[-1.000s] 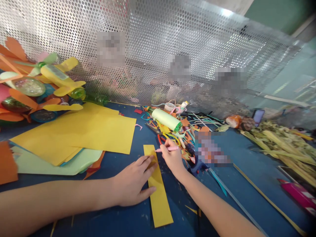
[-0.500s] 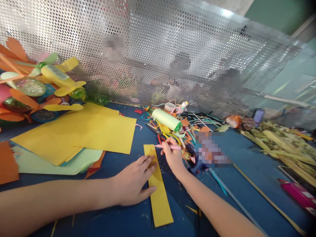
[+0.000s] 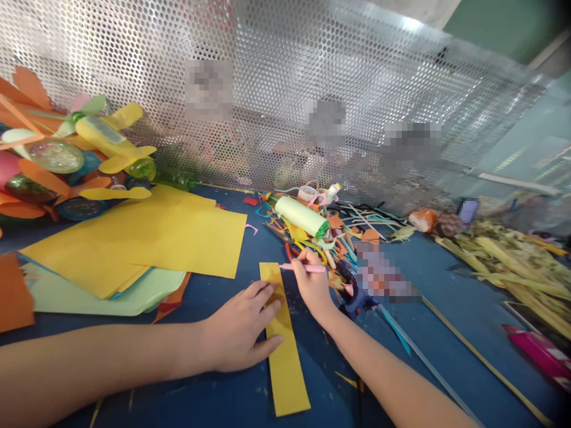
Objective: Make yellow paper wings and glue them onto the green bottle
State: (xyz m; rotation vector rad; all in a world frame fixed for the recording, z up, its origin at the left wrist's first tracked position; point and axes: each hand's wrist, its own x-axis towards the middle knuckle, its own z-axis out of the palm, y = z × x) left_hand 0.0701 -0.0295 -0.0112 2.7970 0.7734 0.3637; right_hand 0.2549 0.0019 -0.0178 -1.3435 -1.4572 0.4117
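A long yellow paper strip (image 3: 285, 356) lies on the blue table. My left hand (image 3: 243, 327) rests flat on its left side with fingers spread, pressing it down. My right hand (image 3: 312, 285) is closed around a pink pen (image 3: 307, 268), whose tip points left at the strip's upper right edge. Whether the tip touches the paper I cannot tell. Just beyond my right hand lie scissors (image 3: 279, 232) with red and yellow handles near them, and a green bottle wrapped in pale paper (image 3: 301, 216).
Yellow sheets (image 3: 178, 238) overlap a pale green tray (image 3: 134, 297) at left. Bottle-and-paper flowers (image 3: 107, 142) pile behind them. Paper scraps (image 3: 334, 241) lie mid-table, a thin stick (image 3: 482, 351) and dried husks (image 3: 508, 255) at right. A perforated metal screen (image 3: 276, 71) stands behind; people show through it.
The lower end of the yellow strip has shifted slightly left and toward me. My right hand and the pen have barely moved, and my left hand stays on the paper.
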